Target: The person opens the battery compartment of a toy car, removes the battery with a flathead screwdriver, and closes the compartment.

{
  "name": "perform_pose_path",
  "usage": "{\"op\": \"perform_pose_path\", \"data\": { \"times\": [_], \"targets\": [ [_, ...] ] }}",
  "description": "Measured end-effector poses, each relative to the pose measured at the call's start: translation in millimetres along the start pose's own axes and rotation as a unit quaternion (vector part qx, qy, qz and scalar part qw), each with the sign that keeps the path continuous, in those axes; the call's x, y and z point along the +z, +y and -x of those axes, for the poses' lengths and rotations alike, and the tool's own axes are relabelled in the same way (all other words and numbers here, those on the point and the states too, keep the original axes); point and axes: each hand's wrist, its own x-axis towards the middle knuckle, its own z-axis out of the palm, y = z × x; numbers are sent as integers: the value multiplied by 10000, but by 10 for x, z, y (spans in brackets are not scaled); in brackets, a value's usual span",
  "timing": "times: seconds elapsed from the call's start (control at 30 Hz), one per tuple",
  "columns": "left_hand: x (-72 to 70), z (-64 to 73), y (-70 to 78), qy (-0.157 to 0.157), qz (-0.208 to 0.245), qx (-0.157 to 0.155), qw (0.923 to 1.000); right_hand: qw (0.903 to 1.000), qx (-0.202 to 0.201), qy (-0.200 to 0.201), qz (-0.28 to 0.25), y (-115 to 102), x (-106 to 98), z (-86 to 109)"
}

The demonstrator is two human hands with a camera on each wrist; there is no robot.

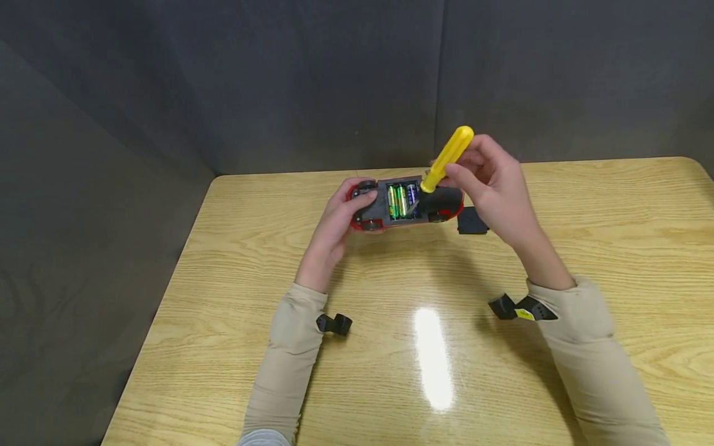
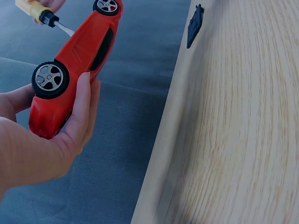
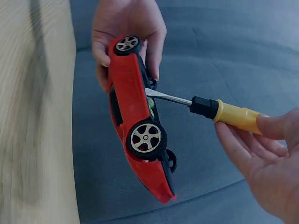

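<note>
My left hand grips a red toy car by one end, thumb across its dark underside. The car is held above the table with its underside toward the head camera. Its battery compartment is uncovered, showing green-and-gold batteries and a blue one. My right hand pinches the yellow handle of a screwdriver between thumb and fingers. In the head view its metal tip reaches into the compartment by the blue battery; the right wrist view shows a flat blade at the car's underside edge.
A black battery cover lies on the wooden table, behind and right of the car. Dark curtain hangs along the table's far edge and left side. Small black cameras sit on both wrists.
</note>
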Motion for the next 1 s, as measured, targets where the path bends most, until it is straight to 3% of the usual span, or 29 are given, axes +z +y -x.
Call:
{"op": "perform_pose_path", "data": {
  "times": [0.23,0.43,0.6,0.87,1.0],
  "targets": [
    [-9,0,0,15,73,31,10000,9946,-708,-598,467,-85,31,111],
    [-12,-10,0,82,212,-23,9997,9861,-843,-1348,473,-114,-10,149],
    [-11,-13,5,161,340,-73,9993,9741,-964,-1844,885,-136,-40,160],
    [6,-15,6,145,482,-104,9987,9459,-1623,-2348,1541,-156,-42,179],
    [6,-11,6,164,541,-142,9983,9380,-1796,-2332,1831,-202,-31,214]
  ]
}}
